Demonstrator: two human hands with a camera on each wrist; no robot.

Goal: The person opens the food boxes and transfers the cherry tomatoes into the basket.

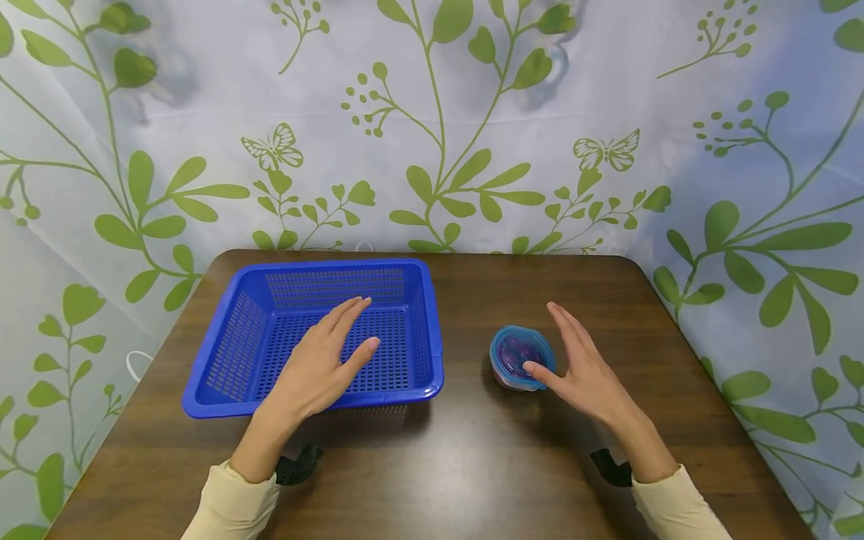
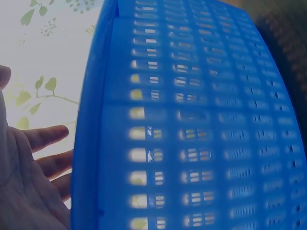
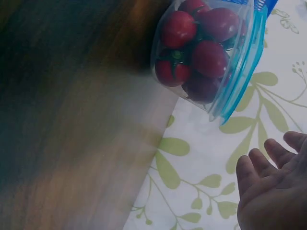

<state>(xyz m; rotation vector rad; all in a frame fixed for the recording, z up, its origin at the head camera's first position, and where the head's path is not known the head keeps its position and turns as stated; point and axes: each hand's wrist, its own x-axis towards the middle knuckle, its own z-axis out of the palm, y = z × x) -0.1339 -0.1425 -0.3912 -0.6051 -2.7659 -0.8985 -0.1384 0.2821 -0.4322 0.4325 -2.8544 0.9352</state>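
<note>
A blue plastic basket [image 1: 432, 330] with slotted walls stands on the left half of the table. My left hand [image 1: 320, 367] is over its front part, fingers extended and holding nothing; the left wrist view shows the basket's slotted side [image 2: 192, 124] close by. To the right sits a small clear container [image 1: 520, 356] with a translucent blue lid [image 3: 247, 72]. Through its wall in the right wrist view show several red cherry tomatoes [image 3: 209, 58] with green stems. My right hand [image 1: 587, 367] hovers just right of the container, fingers spread, its thumb overlapping the lid in the head view.
The brown wooden table [image 1: 466, 480] carries both things and ends at a rounded back edge. Behind it hangs a white curtain [image 1: 472, 112] printed with green leaves and butterflies. Dark straps [image 1: 610, 469] sit at both wrists.
</note>
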